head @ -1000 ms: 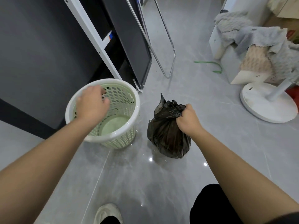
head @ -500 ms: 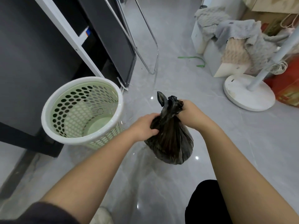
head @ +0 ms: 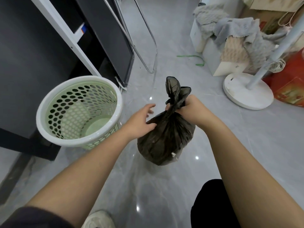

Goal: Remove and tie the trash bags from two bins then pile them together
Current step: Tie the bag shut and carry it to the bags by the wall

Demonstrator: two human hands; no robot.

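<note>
A full black trash bag (head: 166, 139) sits on the grey floor in the middle of the view. Its gathered neck sticks up in two loose ears. My right hand (head: 191, 109) grips that twisted neck from the right. My left hand (head: 139, 120) is at the bag's upper left shoulder, thumb against the plastic and fingers spread loosely above it. To the left stands a pale green perforated bin (head: 79, 111) with a white rim, with no bag in it.
A dark cabinet with a white frame (head: 65, 35) stands left behind the bin, with a chrome tube rack (head: 148, 46) beside it. At right are a white fan base (head: 246, 92), a box draped with grey cloths (head: 233, 40) and a red box (head: 291, 89).
My left hand left the bin rim, came over to the bag and has now loosened its hold. My right hand has kept the neck, and the bag's ears stand taller.
</note>
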